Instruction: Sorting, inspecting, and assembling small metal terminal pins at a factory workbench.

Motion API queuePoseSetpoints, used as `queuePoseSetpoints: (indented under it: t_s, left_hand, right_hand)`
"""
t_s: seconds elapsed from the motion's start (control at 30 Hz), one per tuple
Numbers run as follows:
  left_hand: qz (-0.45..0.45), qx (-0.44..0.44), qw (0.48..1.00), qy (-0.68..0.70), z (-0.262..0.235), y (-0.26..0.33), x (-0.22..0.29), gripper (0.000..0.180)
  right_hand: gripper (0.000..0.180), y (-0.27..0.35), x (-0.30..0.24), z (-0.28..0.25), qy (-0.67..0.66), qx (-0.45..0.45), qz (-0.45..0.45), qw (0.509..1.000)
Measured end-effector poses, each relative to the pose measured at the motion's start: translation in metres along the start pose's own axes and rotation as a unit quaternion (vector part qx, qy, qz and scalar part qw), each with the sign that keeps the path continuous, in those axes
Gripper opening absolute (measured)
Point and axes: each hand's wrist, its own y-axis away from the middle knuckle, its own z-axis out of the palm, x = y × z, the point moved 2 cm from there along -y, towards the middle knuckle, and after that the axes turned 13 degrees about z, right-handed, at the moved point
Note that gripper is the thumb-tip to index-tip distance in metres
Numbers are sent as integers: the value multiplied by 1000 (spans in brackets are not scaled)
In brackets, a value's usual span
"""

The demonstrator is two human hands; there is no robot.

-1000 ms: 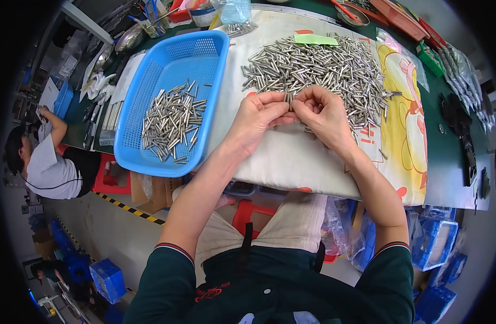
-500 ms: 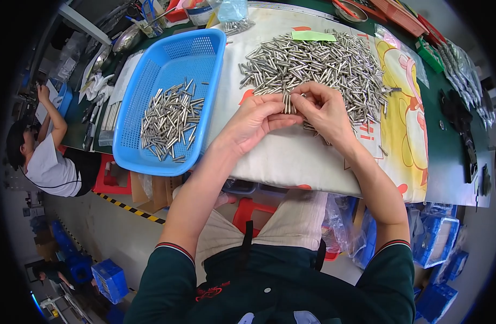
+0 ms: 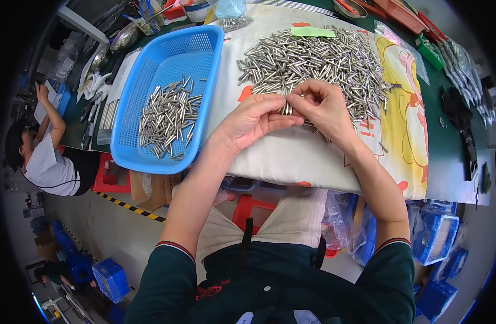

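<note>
A big heap of thin silver metal pins point(image 3: 313, 62) lies on a pale cloth point(image 3: 291, 156) spread over the table. My left hand point(image 3: 253, 120) and my right hand point(image 3: 323, 105) meet at the heap's near edge, fingertips together, pinching a small bunch of pins point(image 3: 287, 108) between them. To the left stands a blue plastic basket point(image 3: 151, 156) with a smaller pile of the same pins point(image 3: 167, 119) inside.
A cartoon-printed cloth part point(image 3: 402, 108) covers the right of the table, with a green mat point(image 3: 453, 156) beyond it. Another person point(image 3: 43, 156) sits at the far left. Blue crates point(image 3: 110, 278) stand on the floor; tools and containers line the table's back.
Both hands have stayed at the near edge of the heap, fingers shifting slightly as they gather pins into a bunch. The person at the left raised an arm.
</note>
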Motion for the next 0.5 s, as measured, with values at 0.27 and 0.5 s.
queuePoseSetpoints:
  t_s: [0.27, 0.5]
  left_hand:
    - [-19, -23, 1000, -10, 1, 1, 1, 27]
    - [-22, -4, 999, -37, 5, 1, 1, 29]
  right_hand:
    - [15, 3, -2, 2, -9, -14, 12, 1000]
    - [14, 5, -4, 2, 6, -8, -8, 1000]
